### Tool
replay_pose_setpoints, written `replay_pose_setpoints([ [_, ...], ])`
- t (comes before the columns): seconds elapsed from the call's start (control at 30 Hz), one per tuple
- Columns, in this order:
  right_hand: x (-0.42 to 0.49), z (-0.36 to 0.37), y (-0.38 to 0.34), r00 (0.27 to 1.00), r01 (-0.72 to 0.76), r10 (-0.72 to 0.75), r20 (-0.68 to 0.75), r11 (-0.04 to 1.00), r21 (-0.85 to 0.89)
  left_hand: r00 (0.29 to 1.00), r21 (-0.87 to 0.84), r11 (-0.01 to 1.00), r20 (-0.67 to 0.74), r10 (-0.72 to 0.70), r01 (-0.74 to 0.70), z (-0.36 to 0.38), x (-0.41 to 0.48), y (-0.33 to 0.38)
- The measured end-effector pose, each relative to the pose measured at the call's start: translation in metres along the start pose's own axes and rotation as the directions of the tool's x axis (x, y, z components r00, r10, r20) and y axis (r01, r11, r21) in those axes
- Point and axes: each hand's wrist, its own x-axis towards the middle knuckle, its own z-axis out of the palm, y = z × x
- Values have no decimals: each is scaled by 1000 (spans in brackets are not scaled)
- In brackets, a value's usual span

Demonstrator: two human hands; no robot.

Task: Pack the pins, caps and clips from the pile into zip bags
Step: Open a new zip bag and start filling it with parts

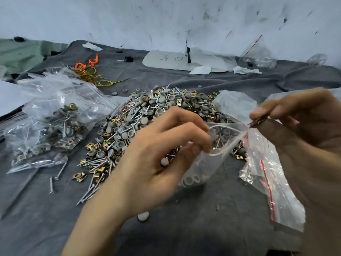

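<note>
Our left hand (158, 159) pinched the zip bag (203, 169) at its mouth, near the pile (147, 117); our right hand (304, 122) pinched a brass clip (259, 120) at the rim.

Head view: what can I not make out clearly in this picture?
Head view: the small piece that the right hand pinches; its fingers hide most of it.
Head view: contents of the zip bag in the left hand, blurred behind plastic.
Head view: writing on the white card, too small.

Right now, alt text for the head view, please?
Left hand grips the mouth of a zip bag while the right hand pinches a brass clip at it, over a pile of pins, caps and clips on dark cloth. Filled bags lie at left.
</note>
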Motion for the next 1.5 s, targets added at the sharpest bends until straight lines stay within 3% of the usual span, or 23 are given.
replay_pose_setpoints([
  [0.2, 0, 0, 1, 992, 30, 11, 127, 950, -310, 1000, -5, 1000, -5, 8, -8, 5, 0, -1],
  [0.33, -1, -2, 4, 985, 30, 39, 166, 921, -389, 1000, -22, 1000, -17, 3, -3, 6, 0, -2],
  [0.63, 1, 1, -4, 987, 53, 16, 160, 908, -416, 999, -57, 998, -51, -4, 1, 4, -1, -6],
  [0.7, 0, 3, 0, 994, -8, 44, 97, 937, -348, 997, -86, 996, -76, -12, 6, 2, -2, -10],
  [0.77, -2, 5, 11, 987, -162, 156, -47, 957, -240, 992, -105, 994, -122, -24, 12, -2, -2, -13],
  [0.83, -5, 8, 25, 940, -340, 328, -90, 903, -261, 978, -114, 994, -206, -32, 8, -6, -3, -17],
  [0.9, -9, 15, 40, 865, -463, 502, 1, 798, -385, 948, -107, 994, -317, -24, -11, -9, -4, -20],
  [1.0, -14, 35, 59, 757, -442, 641, 130, 647, -621, 909, -91, 996, -415, -19, -20, -11, -4, -23],
  [1.1, -21, 52, 71, 706, -360, 692, 148, 532, -766, 895, -85, 996, -445, -38, 0, -11, -5, -26],
  [1.43, -22, 53, 72, 796, -171, 576, 183, 505, -846, 872, -64, 998, -486, -54, 25, -15, -6, -29],
  [1.5, -20, 46, 69, 835, -223, 526, 158, 587, -778, 878, -66, 998, -476, -50, 21, -15, -5, -28],
])
